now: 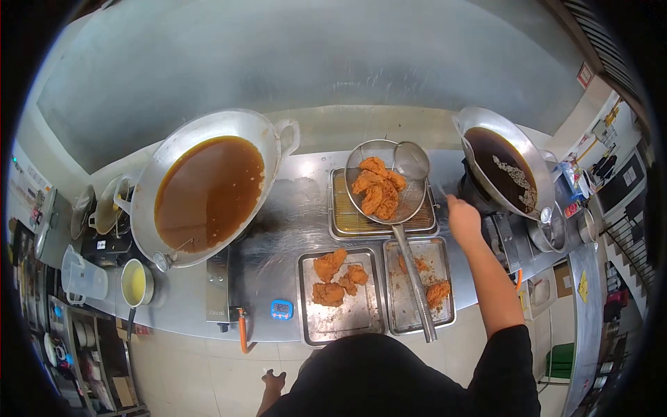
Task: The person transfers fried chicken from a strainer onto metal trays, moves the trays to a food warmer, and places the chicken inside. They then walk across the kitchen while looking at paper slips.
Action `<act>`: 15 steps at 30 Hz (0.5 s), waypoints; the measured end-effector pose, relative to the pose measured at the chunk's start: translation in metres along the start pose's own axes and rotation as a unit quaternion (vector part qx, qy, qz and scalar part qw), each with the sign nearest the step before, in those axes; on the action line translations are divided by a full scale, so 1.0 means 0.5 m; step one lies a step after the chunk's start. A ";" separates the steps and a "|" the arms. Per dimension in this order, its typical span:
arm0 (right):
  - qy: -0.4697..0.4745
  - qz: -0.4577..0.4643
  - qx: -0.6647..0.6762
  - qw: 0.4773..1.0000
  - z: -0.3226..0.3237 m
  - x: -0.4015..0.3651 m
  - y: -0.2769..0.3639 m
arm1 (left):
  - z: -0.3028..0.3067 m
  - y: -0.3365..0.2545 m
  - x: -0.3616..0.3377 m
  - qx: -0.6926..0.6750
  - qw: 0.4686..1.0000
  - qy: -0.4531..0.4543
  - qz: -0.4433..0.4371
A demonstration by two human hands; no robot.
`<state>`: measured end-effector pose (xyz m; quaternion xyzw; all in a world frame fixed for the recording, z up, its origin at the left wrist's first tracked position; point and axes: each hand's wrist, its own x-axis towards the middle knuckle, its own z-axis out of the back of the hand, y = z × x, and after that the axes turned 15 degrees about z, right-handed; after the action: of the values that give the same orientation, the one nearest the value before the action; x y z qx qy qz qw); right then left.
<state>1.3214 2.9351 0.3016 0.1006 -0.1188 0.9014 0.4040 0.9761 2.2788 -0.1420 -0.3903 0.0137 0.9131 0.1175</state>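
My right hand is closed around the thin handle of a small round strainer, whose bowl lies over the upper right of a large wire strainer. Several fried chicken pieces sit in the large strainer, which rests on a rack tray. Its long metal handle crosses the right tray, where a few more pieces and crumbs lie. Beside it, the left tray holds several chicken pieces. My left hand hangs low beyond the table's front edge, fingers apart, holding nothing.
A large wok of brown oil stands at left, another wok of dark oil with floating bits at right. Nearby are a blue timer, a plastic jug, a small pot of yellow liquid and an orange gas hose.
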 end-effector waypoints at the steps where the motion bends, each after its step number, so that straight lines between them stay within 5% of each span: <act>1: 0.026 0.016 0.024 0.999 -0.004 -0.004 0.009 | -0.002 0.005 -0.004 -0.010 1.000 -0.008 0.003; 6: 0.064 -0.003 0.215 0.975 0.011 -0.040 -0.025 | 0.002 0.007 -0.006 -0.006 1.000 -0.021 -0.020; 9: 0.068 -0.190 0.424 0.883 0.024 -0.039 -0.053 | -0.001 0.002 -0.015 0.021 1.000 -0.004 0.014; 12: 0.049 -0.188 0.411 0.891 -0.001 -0.036 -0.064 | 0.025 -0.029 -0.028 -0.030 0.999 0.009 0.033; 15: 0.127 -0.020 0.098 0.987 -0.008 -0.020 -0.015 | 0.016 -0.022 0.004 0.011 1.000 -0.002 -0.023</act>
<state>1.3334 2.9342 0.2959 0.0263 0.0241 0.9059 0.4219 0.9716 2.2906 -0.1374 -0.3870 0.0150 0.9109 0.1426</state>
